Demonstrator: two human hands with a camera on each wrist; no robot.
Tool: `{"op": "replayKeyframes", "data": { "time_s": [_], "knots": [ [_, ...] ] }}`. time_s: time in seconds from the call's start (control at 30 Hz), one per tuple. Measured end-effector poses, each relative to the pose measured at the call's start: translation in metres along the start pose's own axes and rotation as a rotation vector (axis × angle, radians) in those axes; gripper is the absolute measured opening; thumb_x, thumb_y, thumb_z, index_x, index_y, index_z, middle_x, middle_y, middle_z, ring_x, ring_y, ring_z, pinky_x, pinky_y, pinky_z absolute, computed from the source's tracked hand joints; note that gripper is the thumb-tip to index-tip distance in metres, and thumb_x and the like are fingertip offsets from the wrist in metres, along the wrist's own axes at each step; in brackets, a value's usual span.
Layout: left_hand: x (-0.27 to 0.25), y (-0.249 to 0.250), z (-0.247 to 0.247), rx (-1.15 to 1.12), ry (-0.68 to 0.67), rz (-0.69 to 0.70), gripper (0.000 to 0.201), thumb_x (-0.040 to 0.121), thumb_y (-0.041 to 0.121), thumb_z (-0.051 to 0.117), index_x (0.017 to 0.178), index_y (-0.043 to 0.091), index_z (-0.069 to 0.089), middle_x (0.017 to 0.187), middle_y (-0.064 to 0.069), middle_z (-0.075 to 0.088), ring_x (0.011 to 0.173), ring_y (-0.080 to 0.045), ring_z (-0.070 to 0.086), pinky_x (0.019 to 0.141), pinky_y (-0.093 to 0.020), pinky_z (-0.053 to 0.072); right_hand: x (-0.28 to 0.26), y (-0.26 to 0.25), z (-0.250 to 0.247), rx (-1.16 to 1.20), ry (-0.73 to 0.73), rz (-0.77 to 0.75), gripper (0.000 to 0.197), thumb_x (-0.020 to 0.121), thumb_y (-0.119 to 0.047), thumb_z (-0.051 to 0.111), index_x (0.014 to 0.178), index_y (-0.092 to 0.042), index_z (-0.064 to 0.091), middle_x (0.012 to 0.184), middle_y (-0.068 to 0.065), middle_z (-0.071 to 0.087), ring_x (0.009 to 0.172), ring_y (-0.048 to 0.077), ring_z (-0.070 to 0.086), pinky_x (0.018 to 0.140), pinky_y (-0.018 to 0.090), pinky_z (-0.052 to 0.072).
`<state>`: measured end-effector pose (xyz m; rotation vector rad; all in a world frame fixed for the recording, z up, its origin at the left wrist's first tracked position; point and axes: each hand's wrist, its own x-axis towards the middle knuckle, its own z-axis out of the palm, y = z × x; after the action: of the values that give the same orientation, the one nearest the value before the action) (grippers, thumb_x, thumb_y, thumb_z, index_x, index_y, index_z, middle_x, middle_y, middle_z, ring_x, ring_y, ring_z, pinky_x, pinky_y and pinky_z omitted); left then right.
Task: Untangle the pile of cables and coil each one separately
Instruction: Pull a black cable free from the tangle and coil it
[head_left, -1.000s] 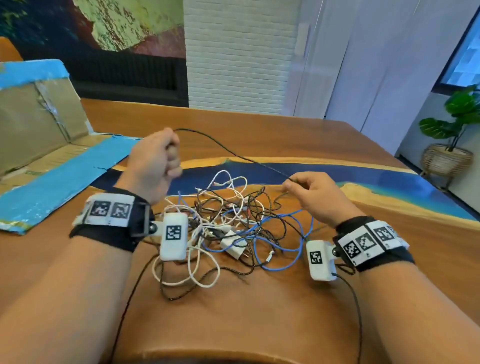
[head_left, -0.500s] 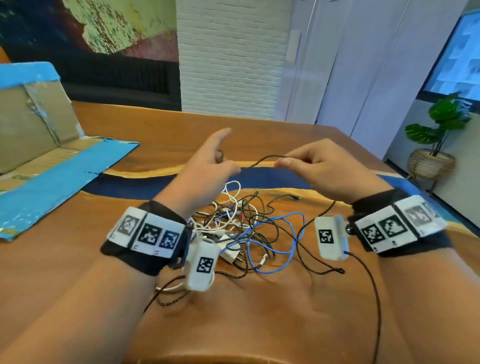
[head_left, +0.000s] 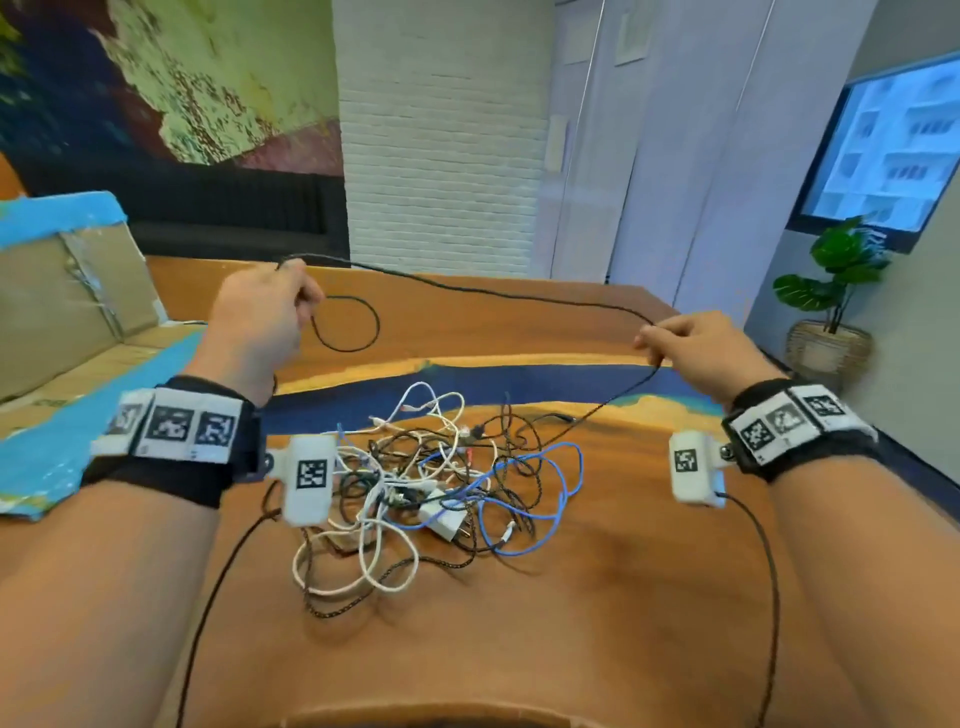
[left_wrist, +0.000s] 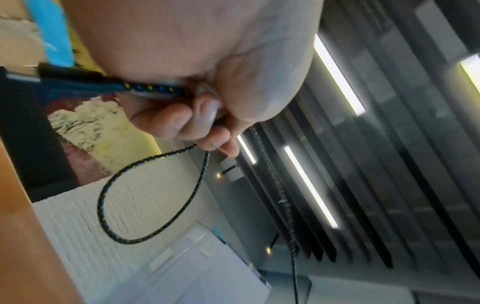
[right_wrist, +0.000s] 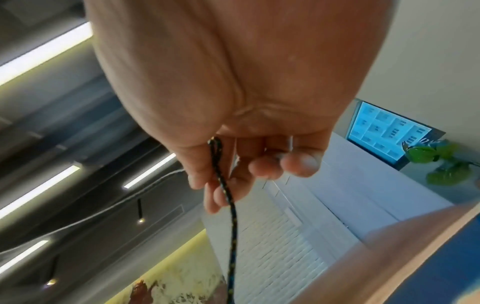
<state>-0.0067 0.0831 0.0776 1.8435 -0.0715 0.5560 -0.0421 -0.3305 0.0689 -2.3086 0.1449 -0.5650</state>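
A tangle of white, blue and dark braided cables (head_left: 441, 483) lies on the wooden table (head_left: 571, 623), with a white plug adapter (head_left: 441, 517) inside it. My left hand (head_left: 260, 322) is raised at the left and grips a black braided cable (head_left: 493, 291), with one small loop (head_left: 345, 325) hanging from its fingers (left_wrist: 182, 121). The cable's connector end (left_wrist: 64, 79) sticks out past the palm. My right hand (head_left: 691, 348) is raised at the right and pinches the same cable (right_wrist: 223, 185). From there the cable drops back into the pile.
An opened cardboard box with blue tape (head_left: 62, 322) lies at the table's left. A blue resin strip (head_left: 519, 379) crosses the table behind the pile. A potted plant in a basket (head_left: 831, 312) stands at the right by the wall. Thin wires run from both wrist cameras toward me.
Both hands have moved apart, stretching the black cable between them. The left hand went from an open-fingered pose near the right hand to a closed grip with a loop hanging below it.
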Motion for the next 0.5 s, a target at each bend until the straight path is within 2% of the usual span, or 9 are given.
{"op": "replayKeyframes", "data": {
  "time_s": [0.07, 0.13, 0.2, 0.3, 0.37, 0.4, 0.43, 0.47, 0.5],
  "knots": [
    [-0.016, 0.006, 0.016, -0.048, -0.109, -0.031, 0.035, 0.102, 0.020, 0.049, 0.072, 0.021, 0.069, 0.067, 0.000, 0.055, 0.050, -0.013, 0.041, 0.047, -0.025, 0.029, -0.005, -0.007, 0.012, 0.129, -0.001, 0.034, 0.031, 0.103, -0.029, 0.057, 0.089, -0.011, 0.077, 0.069, 0.003, 0.067, 0.043, 0.013, 0.043, 0.044, 0.023, 0.039],
    [-0.035, 0.014, 0.035, 0.026, -0.269, 0.028, 0.024, 0.101, 0.014, 0.056, 0.086, 0.015, 0.074, 0.076, 0.000, 0.065, 0.050, -0.004, 0.048, 0.045, -0.019, 0.035, -0.016, -0.030, 0.025, 0.415, -0.066, 0.040, 0.030, 0.105, -0.027, 0.054, 0.092, -0.010, 0.074, 0.071, 0.008, 0.065, 0.046, 0.016, 0.047, 0.045, 0.028, 0.045],
    [-0.054, 0.023, 0.053, 0.051, -0.414, 0.082, 0.013, 0.100, 0.027, 0.064, 0.100, 0.021, 0.076, 0.087, 0.004, 0.072, 0.059, -0.003, 0.054, 0.053, -0.016, 0.040, -0.029, -0.058, 0.035, 0.647, -0.177, 0.009, 0.026, 0.106, -0.023, 0.053, 0.098, -0.004, 0.070, 0.072, 0.011, 0.062, 0.050, 0.017, 0.053, 0.048, 0.031, 0.054],
    [-0.076, 0.033, 0.076, 0.026, -0.544, 0.153, 0.019, 0.098, 0.039, 0.064, 0.110, 0.029, 0.075, 0.094, 0.017, 0.071, 0.075, 0.001, 0.060, 0.064, -0.018, 0.044, -0.045, -0.087, 0.047, 0.508, -0.291, -0.173, 0.018, 0.101, -0.014, 0.061, 0.104, 0.000, 0.071, 0.076, 0.012, 0.065, 0.057, 0.017, 0.059, 0.057, 0.033, 0.059],
    [-0.083, 0.042, 0.085, -0.091, -0.538, 0.166, 0.020, 0.101, 0.040, 0.059, 0.106, 0.027, 0.073, 0.076, 0.025, 0.068, 0.065, 0.009, 0.059, 0.064, -0.020, 0.045, -0.051, -0.094, 0.051, 0.303, -0.329, -0.288, 0.015, 0.098, -0.006, 0.063, 0.108, -0.003, 0.072, 0.080, 0.015, 0.071, 0.060, 0.018, 0.064, 0.063, 0.034, 0.061],
    [-0.085, 0.045, 0.087, -0.154, -0.521, 0.146, 0.023, 0.102, 0.043, 0.055, 0.110, 0.027, 0.071, 0.077, 0.021, 0.069, 0.066, 0.008, 0.062, 0.069, -0.026, 0.047, -0.054, -0.096, 0.052, 0.256, -0.346, -0.314, 0.016, 0.096, -0.003, 0.063, 0.110, -0.004, 0.072, 0.083, 0.018, 0.074, 0.062, 0.018, 0.066, 0.065, 0.034, 0.061],
    [-0.083, 0.045, 0.089, -0.191, -0.502, 0.123, 0.032, 0.101, 0.048, 0.053, 0.122, 0.028, 0.066, 0.093, 0.013, 0.073, 0.080, 0.003, 0.067, 0.076, -0.031, 0.048, -0.055, -0.096, 0.052, 0.251, -0.369, -0.322, 0.017, 0.095, -0.001, 0.064, 0.110, -0.004, 0.072, 0.086, 0.020, 0.075, 0.063, 0.018, 0.067, 0.066, 0.033, 0.061],
    [-0.078, 0.043, 0.091, -0.201, -0.485, 0.110, 0.045, 0.099, 0.053, 0.053, 0.138, 0.031, 0.056, 0.112, 0.000, 0.071, 0.099, -0.011, 0.068, 0.084, -0.038, 0.048, -0.058, -0.097, 0.052, 0.269, -0.400, -0.322, 0.017, 0.095, 0.001, 0.064, 0.109, -0.005, 0.072, 0.087, 0.021, 0.075, 0.064, 0.017, 0.067, 0.066, 0.032, 0.060],
    [-0.075, 0.040, 0.091, -0.182, -0.495, 0.119, 0.056, 0.097, 0.056, 0.054, 0.148, 0.035, 0.045, 0.120, -0.007, 0.067, 0.107, -0.024, 0.065, 0.085, -0.038, 0.047, -0.061, -0.097, 0.051, 0.284, -0.437, -0.324, 0.015, 0.095, 0.002, 0.064, 0.105, -0.006, 0.072, 0.086, 0.019, 0.075, 0.065, 0.016, 0.068, 0.066, 0.029, 0.060]
  ]
}}
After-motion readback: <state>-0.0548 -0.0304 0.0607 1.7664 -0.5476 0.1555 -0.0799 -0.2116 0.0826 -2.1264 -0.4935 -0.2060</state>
